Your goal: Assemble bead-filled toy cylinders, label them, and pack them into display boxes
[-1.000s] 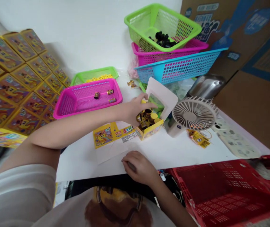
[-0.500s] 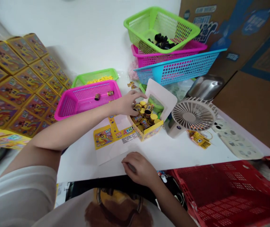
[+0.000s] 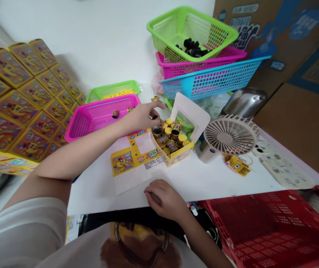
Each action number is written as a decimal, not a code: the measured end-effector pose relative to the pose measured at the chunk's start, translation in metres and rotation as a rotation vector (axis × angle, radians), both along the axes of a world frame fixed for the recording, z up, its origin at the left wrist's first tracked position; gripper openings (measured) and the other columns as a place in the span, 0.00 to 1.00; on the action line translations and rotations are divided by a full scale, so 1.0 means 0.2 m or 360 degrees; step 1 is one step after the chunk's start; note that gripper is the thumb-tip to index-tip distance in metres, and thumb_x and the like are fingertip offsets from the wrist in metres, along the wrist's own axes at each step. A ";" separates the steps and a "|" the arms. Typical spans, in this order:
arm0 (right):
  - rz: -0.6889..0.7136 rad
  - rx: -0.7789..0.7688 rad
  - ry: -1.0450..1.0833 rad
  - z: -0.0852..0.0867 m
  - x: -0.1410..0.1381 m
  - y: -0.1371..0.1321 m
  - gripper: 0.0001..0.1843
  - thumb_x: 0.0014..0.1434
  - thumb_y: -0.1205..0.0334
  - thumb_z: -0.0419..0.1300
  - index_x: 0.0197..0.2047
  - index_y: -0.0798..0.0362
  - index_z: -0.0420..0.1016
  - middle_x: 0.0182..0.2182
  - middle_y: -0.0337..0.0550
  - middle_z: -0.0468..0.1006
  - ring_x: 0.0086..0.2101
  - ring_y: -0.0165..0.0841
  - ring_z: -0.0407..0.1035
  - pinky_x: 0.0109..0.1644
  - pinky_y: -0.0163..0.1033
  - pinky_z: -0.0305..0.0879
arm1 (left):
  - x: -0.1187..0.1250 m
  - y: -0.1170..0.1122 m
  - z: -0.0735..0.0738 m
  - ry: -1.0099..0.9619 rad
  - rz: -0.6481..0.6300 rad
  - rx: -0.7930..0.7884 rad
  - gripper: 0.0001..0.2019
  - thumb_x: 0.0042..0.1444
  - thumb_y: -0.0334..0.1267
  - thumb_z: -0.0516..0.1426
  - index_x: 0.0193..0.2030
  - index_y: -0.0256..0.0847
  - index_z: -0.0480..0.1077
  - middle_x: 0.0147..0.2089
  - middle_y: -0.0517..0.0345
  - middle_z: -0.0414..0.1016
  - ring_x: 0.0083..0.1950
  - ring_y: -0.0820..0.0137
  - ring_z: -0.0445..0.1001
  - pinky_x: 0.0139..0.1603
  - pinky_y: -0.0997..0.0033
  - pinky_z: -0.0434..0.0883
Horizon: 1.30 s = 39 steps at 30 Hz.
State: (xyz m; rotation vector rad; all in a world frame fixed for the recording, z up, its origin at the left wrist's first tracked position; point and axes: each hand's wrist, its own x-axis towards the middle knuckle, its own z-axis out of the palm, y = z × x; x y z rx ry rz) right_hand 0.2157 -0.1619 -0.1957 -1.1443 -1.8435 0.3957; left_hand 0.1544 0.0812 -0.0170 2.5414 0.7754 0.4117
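Over the back left edge of a small yellow box, my left hand bends its fingers, index finger and thumb apart. A small canister with a dark end shows between them, partly hidden. Packed in the box lie several small canisters with yellow or black ends. The box's white window flap stands raised. Near the table's front edge rests my right hand, loosely curled, with nothing visible in it. A flat printed carton sheet lies left of the box.
A pink basket holds two canisters, in front of a green basket with yellow pieces. Stacked baskets stand behind. At right are a fan and a steel vessel. Yellow boxes rise at left; a red crate sits low right.
My left hand has drawn up and to the left from the box's contents. A black-ended canister in the box's left corner shows more fully. My right hand has stayed put.
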 end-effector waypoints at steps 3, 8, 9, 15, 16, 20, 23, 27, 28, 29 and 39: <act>-0.0003 -0.0003 -0.0017 0.00 0.00 0.00 0.06 0.69 0.67 0.56 0.42 0.50 0.74 0.35 0.45 0.81 0.38 0.37 0.75 0.47 0.43 0.74 | -0.01 0.01 -0.01 -0.0065 0.0023 -0.0067 0.27 0.54 0.35 0.62 0.63 0.43 0.71 0.47 0.54 0.85 0.47 0.67 0.83 0.52 0.67 0.76; -0.0012 0.0059 -0.0076 0.00 0.00 -0.01 0.06 0.69 0.68 0.56 0.41 0.50 0.74 0.34 0.45 0.81 0.37 0.37 0.74 0.46 0.43 0.73 | -0.04 0.04 -0.05 0.0059 0.0015 -0.0050 0.24 0.54 0.34 0.62 0.59 0.42 0.74 0.48 0.53 0.84 0.49 0.65 0.82 0.53 0.66 0.77; -0.0009 0.0058 -0.0088 0.00 0.00 -0.01 0.06 0.69 0.67 0.56 0.41 0.51 0.74 0.34 0.45 0.81 0.37 0.37 0.74 0.46 0.43 0.73 | -0.04 0.04 -0.05 0.0098 0.0004 -0.0022 0.23 0.54 0.34 0.62 0.59 0.42 0.74 0.49 0.53 0.83 0.50 0.64 0.82 0.54 0.64 0.77; -0.0021 0.0054 -0.0107 -0.01 -0.01 -0.02 0.06 0.69 0.67 0.57 0.42 0.51 0.74 0.35 0.45 0.81 0.39 0.37 0.75 0.47 0.43 0.73 | 0.03 -0.02 -0.05 0.0131 -0.0366 0.0472 0.20 0.61 0.33 0.58 0.59 0.41 0.75 0.65 0.45 0.77 0.68 0.57 0.71 0.75 0.51 0.62; -0.0024 0.0061 -0.0102 -0.01 -0.01 -0.02 0.06 0.69 0.67 0.57 0.42 0.51 0.75 0.35 0.45 0.81 0.38 0.37 0.75 0.47 0.43 0.74 | 0.07 -0.04 -0.05 0.0192 -0.0473 0.0487 0.19 0.62 0.34 0.57 0.60 0.41 0.74 0.65 0.46 0.77 0.68 0.57 0.72 0.76 0.51 0.59; -0.0018 0.0062 -0.0073 0.01 -0.01 -0.01 0.06 0.69 0.68 0.56 0.42 0.51 0.75 0.35 0.46 0.82 0.37 0.37 0.75 0.46 0.44 0.74 | 0.25 -0.11 -0.08 0.0564 -0.0408 0.0373 0.23 0.69 0.45 0.54 0.67 0.41 0.69 0.62 0.42 0.78 0.67 0.48 0.70 0.69 0.44 0.64; -0.0026 0.0056 -0.0070 0.01 -0.01 -0.01 0.06 0.69 0.68 0.56 0.42 0.51 0.75 0.35 0.47 0.82 0.38 0.38 0.75 0.46 0.44 0.75 | 0.33 -0.13 -0.11 0.0670 -0.0226 0.0341 0.27 0.65 0.51 0.58 0.66 0.40 0.67 0.56 0.40 0.80 0.67 0.41 0.68 0.64 0.39 0.65; -0.0020 0.0065 -0.0082 0.00 -0.02 -0.01 0.06 0.69 0.68 0.56 0.42 0.50 0.75 0.34 0.46 0.82 0.38 0.38 0.76 0.46 0.45 0.76 | 0.33 -0.15 -0.08 0.0517 -0.0224 0.0298 0.24 0.57 0.40 0.64 0.59 0.37 0.69 0.51 0.44 0.80 0.57 0.49 0.75 0.59 0.51 0.70; 0.0008 0.0093 -0.0050 0.01 -0.02 -0.02 0.06 0.69 0.68 0.57 0.42 0.50 0.75 0.34 0.46 0.82 0.38 0.38 0.77 0.45 0.45 0.76 | 0.30 -0.15 -0.05 0.0469 -0.0241 0.0249 0.25 0.56 0.37 0.64 0.60 0.36 0.68 0.50 0.44 0.80 0.54 0.53 0.77 0.55 0.56 0.71; 0.0034 0.0133 0.0025 0.03 -0.01 -0.03 0.06 0.68 0.68 0.58 0.43 0.50 0.75 0.34 0.45 0.82 0.38 0.37 0.77 0.45 0.44 0.76 | 0.27 -0.16 -0.03 0.0413 -0.0251 0.0201 0.26 0.55 0.35 0.64 0.61 0.35 0.67 0.49 0.45 0.81 0.50 0.57 0.78 0.51 0.60 0.72; -0.0904 -0.0001 -0.0757 0.69 0.43 0.24 0.11 0.69 0.61 0.59 0.38 0.53 0.80 0.36 0.54 0.78 0.46 0.49 0.73 0.54 0.59 0.72 | -0.04 -0.24 0.11 -0.0062 -0.0093 0.0007 0.16 0.52 0.32 0.64 0.49 0.39 0.77 0.40 0.58 0.83 0.42 0.68 0.81 0.44 0.71 0.73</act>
